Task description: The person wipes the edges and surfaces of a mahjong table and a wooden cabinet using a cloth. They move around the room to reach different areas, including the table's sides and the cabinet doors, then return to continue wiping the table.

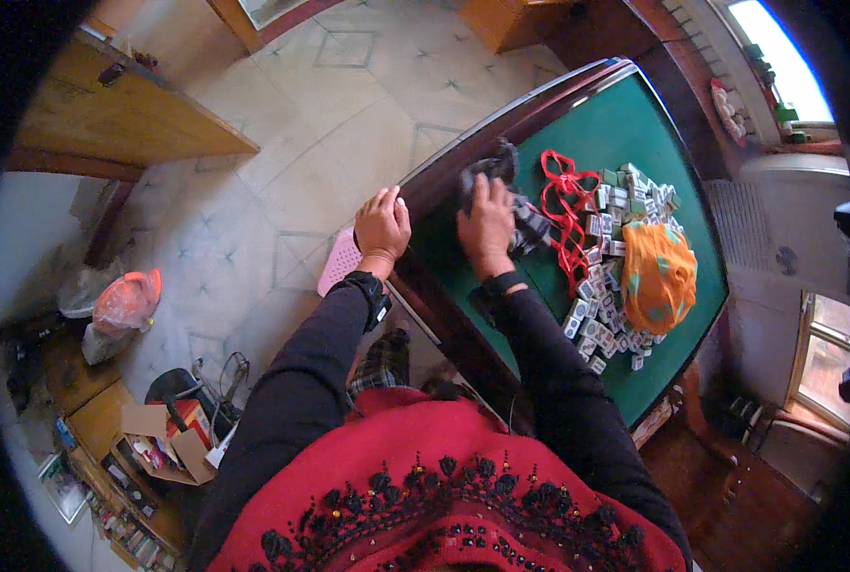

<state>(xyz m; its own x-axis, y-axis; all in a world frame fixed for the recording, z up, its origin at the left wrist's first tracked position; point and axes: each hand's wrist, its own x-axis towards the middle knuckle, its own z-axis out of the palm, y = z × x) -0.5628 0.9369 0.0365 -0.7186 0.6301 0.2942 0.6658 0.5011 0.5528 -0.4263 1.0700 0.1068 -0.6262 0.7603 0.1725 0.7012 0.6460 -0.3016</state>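
Note:
My right hand (488,222) lies over a dark grey patterned cloth (532,223) on the green felt of a mahjong table (639,114). Its fingers curl onto the cloth, which spreads out on both sides of the hand. At the table's dark wooden rim (442,322) is my left hand (385,225), back upward and fingers close together; its palm is hidden. Right of the cloth lies a tangle of red ribbon (566,207). Beyond it, many mahjong tiles (600,332) are heaped, with an orange cloth bundle with green spots (659,279) on top.
A pink perforated plastic seat (340,261) is below my left hand. On the left stand a wooden door (131,114), an orange item in clear plastic (128,300) and an open cardboard box (167,443). Windows (782,61) are on the right.

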